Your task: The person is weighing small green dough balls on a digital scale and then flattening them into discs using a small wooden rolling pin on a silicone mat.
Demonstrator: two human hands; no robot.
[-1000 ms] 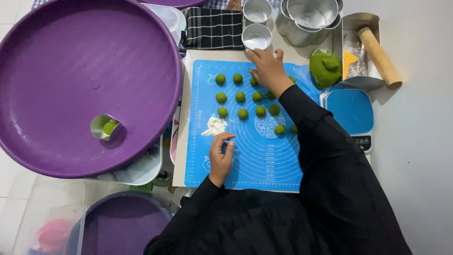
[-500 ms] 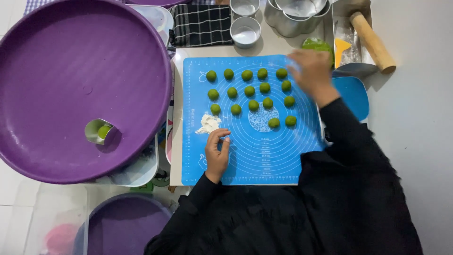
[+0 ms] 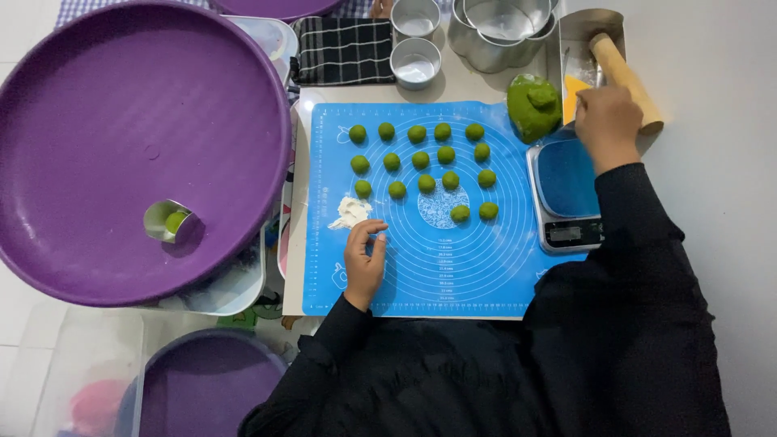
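Observation:
Several small green dough balls lie in rows on a blue silicone mat. My left hand rests on the mat's near left part with fingers curled, beside a small white lump. My right hand reaches to the far right, next to a yellow scraper and a wooden rolling pin in a metal tray; I cannot tell whether it grips anything. A big lump of green dough sits just left of that hand.
A small digital scale with a blue top stands right of the mat. A large purple basin at the left holds a little metal cup with a green ball. Metal moulds, a larger metal mould and a checked cloth lie at the far edge.
My right hand left the dough balls and moved right, past the green lump to the tray with the scraper. More balls now lie on the mat. My left hand stayed put.

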